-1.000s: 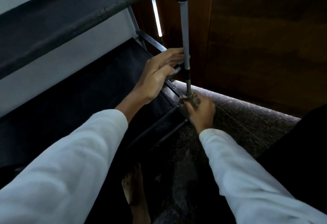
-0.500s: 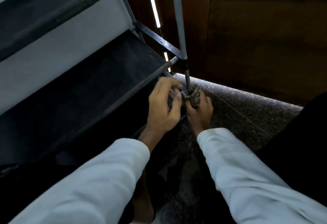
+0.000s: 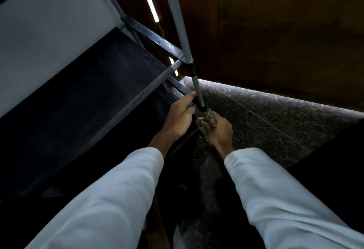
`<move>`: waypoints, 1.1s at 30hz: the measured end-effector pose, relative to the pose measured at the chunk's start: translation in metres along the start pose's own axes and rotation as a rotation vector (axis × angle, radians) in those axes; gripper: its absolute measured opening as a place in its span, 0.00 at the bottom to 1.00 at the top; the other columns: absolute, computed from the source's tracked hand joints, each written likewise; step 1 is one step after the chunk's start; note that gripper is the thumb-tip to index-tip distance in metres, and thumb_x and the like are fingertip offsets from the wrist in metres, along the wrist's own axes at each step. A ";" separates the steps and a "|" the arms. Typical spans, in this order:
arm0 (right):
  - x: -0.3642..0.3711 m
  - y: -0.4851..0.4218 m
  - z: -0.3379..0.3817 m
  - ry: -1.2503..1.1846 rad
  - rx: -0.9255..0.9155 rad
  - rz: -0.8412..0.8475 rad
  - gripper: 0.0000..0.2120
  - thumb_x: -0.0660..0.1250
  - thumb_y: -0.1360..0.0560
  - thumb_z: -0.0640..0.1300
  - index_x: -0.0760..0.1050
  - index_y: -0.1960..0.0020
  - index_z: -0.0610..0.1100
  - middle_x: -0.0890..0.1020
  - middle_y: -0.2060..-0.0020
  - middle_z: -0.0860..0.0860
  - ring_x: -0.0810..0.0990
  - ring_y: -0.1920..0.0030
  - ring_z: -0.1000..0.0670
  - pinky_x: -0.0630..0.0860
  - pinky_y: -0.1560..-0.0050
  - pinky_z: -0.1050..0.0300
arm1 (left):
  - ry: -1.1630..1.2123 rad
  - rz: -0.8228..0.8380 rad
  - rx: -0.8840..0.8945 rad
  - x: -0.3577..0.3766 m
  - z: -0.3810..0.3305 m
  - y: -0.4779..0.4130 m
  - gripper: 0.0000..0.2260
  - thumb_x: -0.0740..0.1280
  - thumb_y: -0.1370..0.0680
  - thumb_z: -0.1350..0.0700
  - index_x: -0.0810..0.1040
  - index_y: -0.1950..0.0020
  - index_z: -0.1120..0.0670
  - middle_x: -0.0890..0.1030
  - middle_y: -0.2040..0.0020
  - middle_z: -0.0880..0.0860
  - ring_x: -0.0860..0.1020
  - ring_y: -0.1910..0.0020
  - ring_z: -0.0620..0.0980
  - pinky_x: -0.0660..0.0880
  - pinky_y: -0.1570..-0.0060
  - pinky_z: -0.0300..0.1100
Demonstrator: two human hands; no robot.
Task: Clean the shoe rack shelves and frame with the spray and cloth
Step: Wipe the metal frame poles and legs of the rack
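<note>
The shoe rack fills the left of the head view, with a dark fabric shelf (image 3: 94,91) and a grey metal corner post (image 3: 178,20) running down to the floor. My right hand (image 3: 219,130) grips a crumpled grey cloth (image 3: 208,117) wrapped round the foot of that post. My left hand (image 3: 180,117) curls round the dark lower frame bar just left of the post, beside the cloth. No spray bottle is in view.
A dark wooden door (image 3: 275,32) stands close behind the post, with a bright strip of light under it. The floor (image 3: 266,126) is dark speckled stone. A pale wall (image 3: 49,42) lies behind the rack. A bare foot (image 3: 157,227) shows between my sleeves.
My left hand came off the upper side bar and dropped down to the lower frame beside the cloth. My right hand stayed at the foot of the post with the cloth.
</note>
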State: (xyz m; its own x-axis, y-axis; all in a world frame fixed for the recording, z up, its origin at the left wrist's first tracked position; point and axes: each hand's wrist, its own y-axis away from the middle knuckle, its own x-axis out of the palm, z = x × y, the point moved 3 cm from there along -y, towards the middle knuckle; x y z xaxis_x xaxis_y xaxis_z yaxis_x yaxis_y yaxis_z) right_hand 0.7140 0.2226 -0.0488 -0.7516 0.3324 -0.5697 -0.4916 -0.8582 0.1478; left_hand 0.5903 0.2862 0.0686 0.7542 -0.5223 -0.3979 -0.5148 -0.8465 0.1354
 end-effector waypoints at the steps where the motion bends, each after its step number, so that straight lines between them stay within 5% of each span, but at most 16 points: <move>1: 0.003 -0.001 -0.002 0.014 0.016 0.013 0.21 0.70 0.26 0.56 0.77 0.37 0.47 0.84 0.48 0.45 0.82 0.49 0.41 0.78 0.47 0.46 | -0.087 0.026 0.030 0.002 0.000 -0.004 0.25 0.59 0.23 0.67 0.73 0.27 0.52 0.75 0.30 0.50 0.71 0.30 0.44 0.67 0.27 0.48; 3: 0.004 0.001 -0.001 -0.015 0.020 -0.007 0.20 0.69 0.26 0.56 0.78 0.38 0.48 0.83 0.50 0.46 0.82 0.50 0.43 0.79 0.47 0.46 | -0.234 0.061 0.102 0.005 0.001 -0.006 0.27 0.59 0.24 0.64 0.70 0.25 0.51 0.73 0.28 0.52 0.69 0.27 0.46 0.66 0.26 0.49; 6: -0.002 0.011 0.007 -0.142 -0.043 -0.121 0.15 0.71 0.26 0.54 0.79 0.40 0.53 0.81 0.53 0.51 0.79 0.54 0.54 0.76 0.51 0.64 | -0.374 0.125 0.223 0.004 0.010 -0.006 0.27 0.59 0.23 0.61 0.66 0.24 0.50 0.71 0.27 0.55 0.68 0.25 0.54 0.68 0.29 0.56; 8: -0.008 0.019 0.016 -0.087 -0.123 -0.232 0.19 0.71 0.24 0.52 0.77 0.35 0.51 0.80 0.51 0.50 0.79 0.53 0.52 0.72 0.54 0.62 | -0.463 0.146 0.315 -0.001 0.012 -0.007 0.25 0.59 0.21 0.61 0.65 0.23 0.54 0.71 0.27 0.58 0.71 0.30 0.62 0.70 0.32 0.58; 11: -0.006 0.024 0.022 -0.070 -0.178 -0.355 0.24 0.73 0.25 0.47 0.75 0.31 0.46 0.80 0.48 0.47 0.81 0.51 0.49 0.76 0.53 0.58 | -0.436 0.131 0.434 -0.002 0.011 -0.008 0.22 0.57 0.19 0.63 0.66 0.24 0.61 0.69 0.25 0.59 0.66 0.24 0.57 0.64 0.27 0.59; 18: 0.006 0.002 -0.001 0.026 -0.102 -0.168 0.18 0.67 0.25 0.64 0.78 0.40 0.57 0.79 0.56 0.53 0.80 0.56 0.50 0.77 0.57 0.54 | -0.324 0.076 0.446 -0.003 0.015 -0.011 0.20 0.55 0.18 0.69 0.68 0.26 0.64 0.72 0.27 0.59 0.68 0.25 0.54 0.67 0.28 0.59; 26: 0.012 -0.016 -0.025 0.103 -0.024 0.046 0.19 0.72 0.29 0.58 0.78 0.40 0.55 0.80 0.53 0.48 0.82 0.51 0.41 0.78 0.53 0.51 | -0.343 0.073 0.451 -0.003 0.013 -0.011 0.20 0.55 0.19 0.69 0.68 0.27 0.65 0.73 0.28 0.60 0.69 0.26 0.53 0.67 0.28 0.56; 31: 0.008 0.000 -0.012 -0.002 -0.013 -0.119 0.17 0.71 0.28 0.60 0.77 0.43 0.54 0.79 0.56 0.51 0.80 0.55 0.48 0.77 0.55 0.55 | -0.359 0.071 0.458 -0.004 0.011 -0.010 0.19 0.55 0.18 0.66 0.69 0.27 0.64 0.74 0.30 0.58 0.71 0.27 0.53 0.70 0.30 0.56; 33: 0.006 0.011 0.005 -0.117 -0.075 -0.258 0.17 0.72 0.27 0.52 0.78 0.38 0.54 0.79 0.52 0.51 0.79 0.53 0.50 0.75 0.53 0.57 | -0.361 0.070 0.460 -0.004 0.011 -0.010 0.19 0.56 0.18 0.67 0.69 0.27 0.63 0.75 0.30 0.58 0.72 0.29 0.53 0.71 0.31 0.55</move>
State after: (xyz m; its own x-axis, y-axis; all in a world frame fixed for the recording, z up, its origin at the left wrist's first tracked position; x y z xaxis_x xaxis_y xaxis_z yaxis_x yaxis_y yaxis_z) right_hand 0.7018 0.2166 -0.0467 -0.6538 0.5822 -0.4832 -0.6422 -0.7647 -0.0525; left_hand 0.5881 0.2983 0.0593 0.5672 -0.4388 -0.6970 -0.7428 -0.6380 -0.2028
